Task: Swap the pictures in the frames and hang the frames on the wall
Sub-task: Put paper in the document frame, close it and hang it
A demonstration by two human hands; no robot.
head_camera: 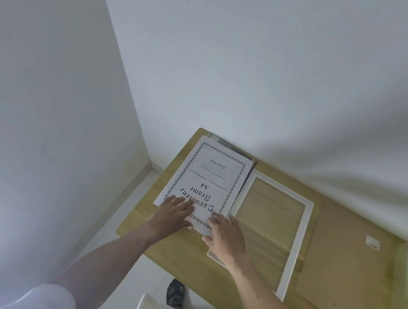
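Document Frame A4 sheet [206, 183] lies at the worktop's [139, 226] far left corner; we press our left hand [176, 209] and right hand [225, 233], fingers flat, on its near edge, beside the white frame [303, 238].

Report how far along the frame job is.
Done: the white frame lies open on the table, its brown backing board set beside it. In hand: the left hand and right hand rest flat-fingered on the "Document Frame A4" sheet. Left: fit pictures, close up, hang; nothing is on the wall.
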